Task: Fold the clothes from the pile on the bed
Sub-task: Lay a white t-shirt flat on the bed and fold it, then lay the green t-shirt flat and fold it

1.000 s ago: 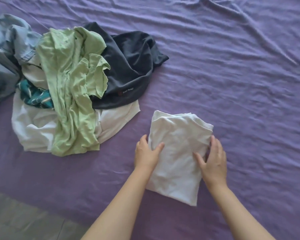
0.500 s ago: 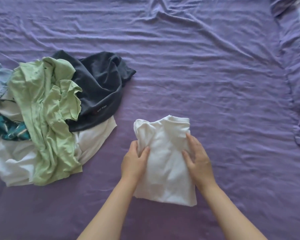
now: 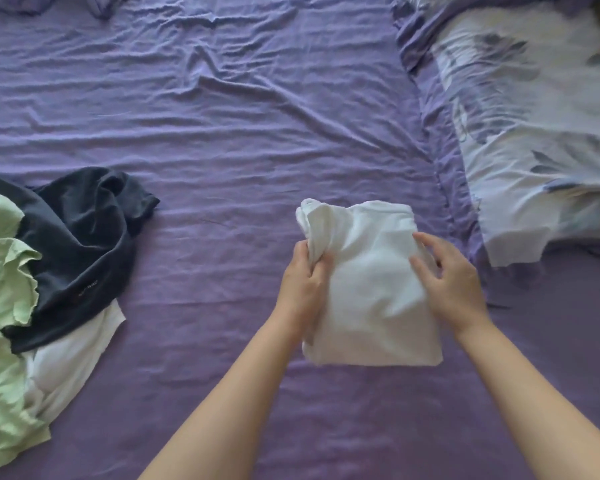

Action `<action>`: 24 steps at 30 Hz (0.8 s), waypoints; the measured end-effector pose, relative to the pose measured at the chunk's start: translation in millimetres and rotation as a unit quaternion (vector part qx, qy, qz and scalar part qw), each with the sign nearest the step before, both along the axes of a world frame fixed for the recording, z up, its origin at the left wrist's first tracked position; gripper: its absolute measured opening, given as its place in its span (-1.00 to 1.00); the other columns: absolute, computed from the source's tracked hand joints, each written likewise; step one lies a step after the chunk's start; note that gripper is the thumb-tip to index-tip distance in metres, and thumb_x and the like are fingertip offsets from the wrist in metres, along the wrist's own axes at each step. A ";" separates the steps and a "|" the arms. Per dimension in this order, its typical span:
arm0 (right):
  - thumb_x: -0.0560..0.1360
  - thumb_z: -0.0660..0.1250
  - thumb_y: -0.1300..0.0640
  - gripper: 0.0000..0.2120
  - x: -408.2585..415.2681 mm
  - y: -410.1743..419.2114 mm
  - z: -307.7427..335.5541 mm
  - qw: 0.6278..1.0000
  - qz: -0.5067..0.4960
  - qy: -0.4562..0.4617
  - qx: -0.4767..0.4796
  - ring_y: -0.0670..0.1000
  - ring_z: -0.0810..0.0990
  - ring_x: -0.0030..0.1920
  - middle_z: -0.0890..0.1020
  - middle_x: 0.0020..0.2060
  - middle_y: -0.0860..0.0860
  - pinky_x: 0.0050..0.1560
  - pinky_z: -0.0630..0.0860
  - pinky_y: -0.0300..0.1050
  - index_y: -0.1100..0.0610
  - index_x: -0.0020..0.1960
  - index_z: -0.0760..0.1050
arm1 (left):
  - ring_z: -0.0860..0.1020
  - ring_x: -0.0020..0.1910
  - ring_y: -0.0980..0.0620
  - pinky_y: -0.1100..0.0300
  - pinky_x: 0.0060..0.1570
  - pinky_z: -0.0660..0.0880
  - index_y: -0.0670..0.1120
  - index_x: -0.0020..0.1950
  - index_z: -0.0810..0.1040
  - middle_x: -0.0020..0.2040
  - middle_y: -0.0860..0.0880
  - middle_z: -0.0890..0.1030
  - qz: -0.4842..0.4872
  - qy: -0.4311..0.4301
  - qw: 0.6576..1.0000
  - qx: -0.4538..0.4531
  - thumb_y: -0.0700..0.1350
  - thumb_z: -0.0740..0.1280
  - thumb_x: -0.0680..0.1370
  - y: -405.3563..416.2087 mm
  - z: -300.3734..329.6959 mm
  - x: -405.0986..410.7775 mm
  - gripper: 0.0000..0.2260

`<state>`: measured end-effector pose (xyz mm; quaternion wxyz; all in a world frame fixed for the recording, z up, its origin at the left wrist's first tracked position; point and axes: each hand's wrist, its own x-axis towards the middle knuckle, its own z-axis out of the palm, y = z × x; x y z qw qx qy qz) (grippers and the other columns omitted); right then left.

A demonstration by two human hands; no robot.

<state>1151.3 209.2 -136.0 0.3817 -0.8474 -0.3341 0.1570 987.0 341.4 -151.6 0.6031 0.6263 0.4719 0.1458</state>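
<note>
A folded white garment (image 3: pixel 371 282) is held just above the purple bed sheet (image 3: pixel 222 133), right of the middle. My left hand (image 3: pixel 303 284) grips its bunched left edge, thumb on top. My right hand (image 3: pixel 447 282) grips its right edge, thumb on top and fingers curled under the fabric. The pile of unfolded clothes lies at the left edge: a dark navy garment (image 3: pixel 80 251) on top, a light green garment (image 3: pixel 0 306) beside it, and a white garment (image 3: pixel 66 362) underneath.
A pillow in a white and purple leaf-print case (image 3: pixel 541 133) lies at the far right, close to the folded garment. Wrinkled purple sheet stretches between the pile and the garment and beyond them.
Both hands went from resting on the folded white garment to gripping its sides and carrying it to the right. The view swung right, so the pile slid leftward and the pillow appeared.
</note>
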 end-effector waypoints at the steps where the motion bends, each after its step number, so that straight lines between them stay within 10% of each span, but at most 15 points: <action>1: 0.48 0.34 0.28 -0.65 11.3 -6.0 -1.2 1.000 -0.023 -0.019 0.007 -0.17 0.46 0.06 0.53 0.08 -0.06 0.04 0.26 -0.50 0.16 0.26 0.48 | 0.51 -0.13 0.16 0.24 -0.14 0.43 0.07 0.00 0.38 -0.12 0.15 0.54 -0.002 0.000 1.000 -0.011 -0.02 0.24 0.56 -2.5 -1.3 15.0 -0.94; 5: 0.49 0.34 0.23 -0.47 39.8 -29.4 -32.3 0.992 -0.020 0.001 -0.127 0.07 0.34 0.36 0.39 0.36 0.15 0.31 0.21 -0.17 0.21 0.42 0.28 | 0.52 0.15 0.01 0.19 0.01 0.47 0.05 0.37 0.21 0.19 0.05 0.52 -0.044 0.055 0.991 -0.116 0.01 0.32 0.54 -19.9 -22.0 51.4 -0.54; 9: 0.49 0.32 0.22 -0.40 31.0 -58.0 -67.3 0.962 0.037 0.008 -0.270 0.12 0.18 0.46 0.14 0.48 0.13 0.29 0.31 0.01 0.06 0.48 0.20 | 0.42 0.27 -0.04 0.00 0.17 0.45 0.21 0.51 -0.19 0.33 0.00 0.36 -0.167 0.185 0.968 -0.027 0.01 0.41 0.43 -46.6 -49.5 44.7 -0.10; 17: 0.29 0.49 0.35 -0.59 12.4 -62.8 -70.9 0.962 0.009 -0.100 -0.254 0.38 0.47 0.17 0.42 0.29 0.33 0.10 0.47 0.22 0.20 0.13 0.59 | 0.54 -0.18 0.16 0.29 -0.22 0.43 0.21 0.48 0.14 -0.15 0.19 0.52 -0.083 0.163 0.982 -0.038 -0.11 0.40 0.40 -54.2 -55.1 33.2 -0.27; 24: 0.32 0.51 0.26 -0.63 -25.2 -51.6 -56.6 0.962 0.084 -0.109 -0.237 0.28 0.57 0.12 0.59 0.12 0.25 0.10 0.48 0.18 0.22 0.12 0.59 | 0.54 -0.01 0.06 0.19 0.04 0.48 -0.03 0.33 0.45 0.07 0.01 0.58 -0.101 0.233 0.967 -0.035 -0.02 0.34 0.52 -62.6 -56.0 -2.2 -0.62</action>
